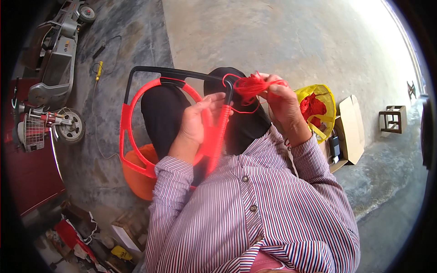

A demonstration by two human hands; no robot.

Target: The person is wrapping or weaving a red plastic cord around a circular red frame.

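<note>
Right hand (283, 94) grips a bundle of red cord (248, 88), just beside the upper right corner of the frame (125, 117), where one strand curves. Left hand (195, 119) touches the frame's right side; whether it closes fully, I cannot tell. The frame is over the knees (159, 109).

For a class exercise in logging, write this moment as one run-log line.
left hand: at red-and-black frame, right side | right hand: holds red cord bundle | cord strand: runs toward frame | nearby: yellow bag
</note>
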